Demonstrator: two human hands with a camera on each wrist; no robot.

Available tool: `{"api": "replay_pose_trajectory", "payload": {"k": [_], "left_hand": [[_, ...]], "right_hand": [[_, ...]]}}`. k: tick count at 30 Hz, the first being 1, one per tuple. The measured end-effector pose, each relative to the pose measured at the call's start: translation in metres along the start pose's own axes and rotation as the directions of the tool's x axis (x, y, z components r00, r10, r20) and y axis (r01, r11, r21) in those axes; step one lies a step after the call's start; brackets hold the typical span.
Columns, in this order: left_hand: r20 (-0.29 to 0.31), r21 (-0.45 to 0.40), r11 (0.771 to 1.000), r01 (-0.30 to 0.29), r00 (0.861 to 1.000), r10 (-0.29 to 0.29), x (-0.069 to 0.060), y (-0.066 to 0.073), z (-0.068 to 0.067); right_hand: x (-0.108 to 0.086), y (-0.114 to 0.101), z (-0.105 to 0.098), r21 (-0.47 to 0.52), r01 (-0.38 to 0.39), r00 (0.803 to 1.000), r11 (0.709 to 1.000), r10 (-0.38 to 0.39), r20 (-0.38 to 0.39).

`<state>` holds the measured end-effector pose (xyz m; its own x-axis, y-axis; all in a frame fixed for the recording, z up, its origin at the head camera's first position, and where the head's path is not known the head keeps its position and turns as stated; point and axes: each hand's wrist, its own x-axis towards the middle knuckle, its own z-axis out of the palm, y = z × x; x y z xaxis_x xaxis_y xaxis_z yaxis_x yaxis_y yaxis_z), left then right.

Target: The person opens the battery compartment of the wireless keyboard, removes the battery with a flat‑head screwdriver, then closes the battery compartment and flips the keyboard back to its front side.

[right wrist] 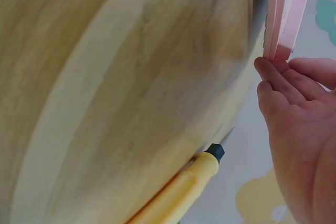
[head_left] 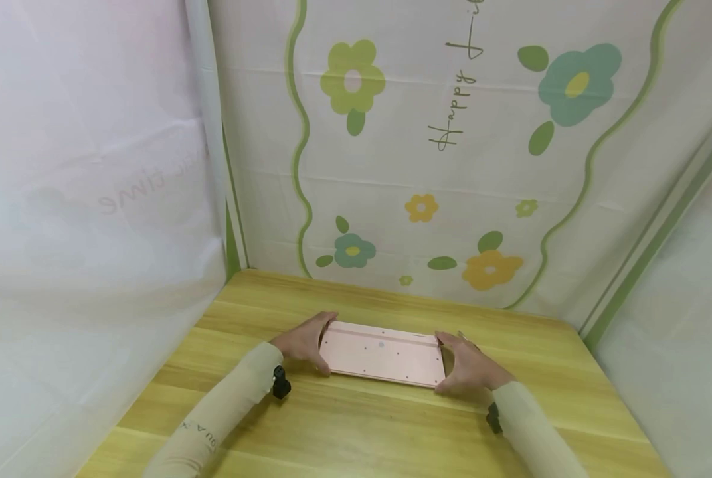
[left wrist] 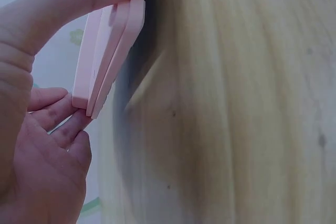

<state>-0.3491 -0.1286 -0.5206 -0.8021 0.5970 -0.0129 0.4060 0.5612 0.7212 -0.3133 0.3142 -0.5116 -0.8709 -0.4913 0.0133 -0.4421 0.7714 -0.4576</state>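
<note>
Gripping the pink panel (head_left: 382, 358) by its ends, left hand (head_left: 301, 341) and right hand (head_left: 471, 364) spread wide (thumbs at near corners).

Worktop (head_left: 380, 428): yellow wood grain, extends around the left hand (head_left: 303, 342) and right hand (head_left: 469, 362). Yellow-handled tool (right wrist: 185, 188), dark collar, thin pointed shaft: lies on worktop just beside the right hand. Back cloth (head_left: 368, 166): white, hangs beyond both; wavy green borders, "Happy" lettered sideways. Printed there: orange flower (head_left: 477, 272) beyond right hand, teal flower (head_left: 364, 250) beyond left hand. Left side cloth (head_left: 93, 245): white, left of left hand, faint mirrored lettering. Right side cloth (head_left: 687, 352): white, right of right hand.
</note>
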Motion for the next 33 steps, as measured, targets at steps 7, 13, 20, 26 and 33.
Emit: {"api": "replay_pose_trajectory", "payload": {"k": [7,13,20,26,33], "left_hand": [[-0.013,0.017,1.000,-0.013,1.000,0.013,-0.001,0.000,0.005],[-0.006,0.027,1.000,-0.007,1.000,0.007,-0.002,-0.003,0.008],[0.033,0.059,0.998,0.018,0.999,-0.020,-0.001,0.001,0.001],[0.043,0.042,0.999,0.023,0.999,-0.024,-0.003,-0.004,-0.003],[0.045,0.058,0.997,0.047,0.998,-0.050,-0.009,-0.008,-0.006]], "right_hand": [[0.001,0.003,0.005,-0.006,-0.010,1.000,1.000,0.010,0.002],[0.001,0.005,0.006,-0.011,-0.006,1.000,1.000,0.006,-0.002],[0.001,0.004,0.001,-0.023,-0.028,0.999,0.999,0.029,0.015],[0.008,0.000,-0.010,-0.029,-0.005,1.000,1.000,0.005,-0.018],[0.025,-0.002,-0.017,-0.076,0.167,0.978,0.983,-0.175,-0.112]]}}
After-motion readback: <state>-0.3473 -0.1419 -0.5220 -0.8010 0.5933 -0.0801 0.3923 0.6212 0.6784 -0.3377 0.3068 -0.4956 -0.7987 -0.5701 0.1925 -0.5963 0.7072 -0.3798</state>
